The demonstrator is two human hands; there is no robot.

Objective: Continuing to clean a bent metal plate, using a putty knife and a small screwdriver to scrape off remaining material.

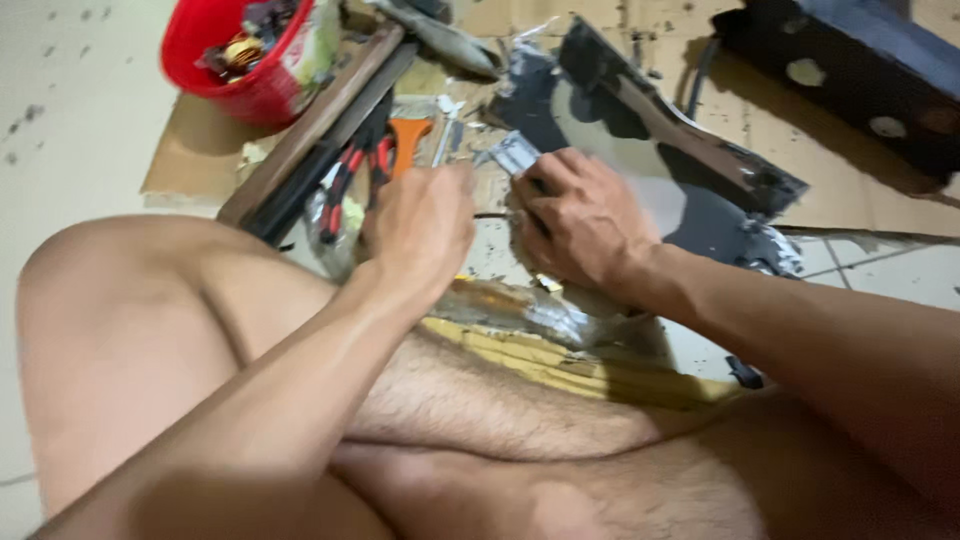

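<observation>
Seen from above, a person is working bare-armed and bare-legged, wearing no sleeves, gloves, watch or rings in view. The left hand [425, 225] and right hand [585, 225] are showing bare knuckles and short nails, with veins standing out along the left forearm [300, 390]. Fine dark hair is covering the lower leg [500, 405]; the knee [110, 300] is looking smooth.

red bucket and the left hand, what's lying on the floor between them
In the head view, between the red bucket and the left hand lie a long brown wooden strip and red-and-black handled pliers on cardboard.
</observation>
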